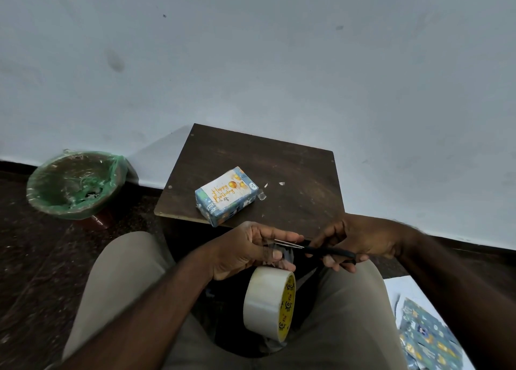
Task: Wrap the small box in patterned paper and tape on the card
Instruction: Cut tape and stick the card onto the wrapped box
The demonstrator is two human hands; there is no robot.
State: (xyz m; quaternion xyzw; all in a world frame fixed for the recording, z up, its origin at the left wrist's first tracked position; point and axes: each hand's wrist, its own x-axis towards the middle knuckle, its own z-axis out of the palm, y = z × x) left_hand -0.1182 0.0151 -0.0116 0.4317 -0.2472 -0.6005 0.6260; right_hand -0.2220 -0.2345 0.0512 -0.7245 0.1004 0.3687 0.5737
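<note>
A roll of clear packing tape [269, 302] is standing on edge between the person's thighs, with leftover patterned paper [427, 339] lying on the floor at the near right. Just beyond the roll, the left hand [245, 251] is pinching a pulled-out strip of tape [275, 253]. The right hand [360, 241] is gripping black scissors [321, 250], whose blades are meeting the strip. For a clean cut, the strip wants holding taut and short, blades square across it, fingertips clear. Farther off, the wrapped small box [208, 206] is sitting on the counter [293, 168], near its left front edge. The birthday card [226, 193] is lying on top, probably awaiting this piece.
</note>
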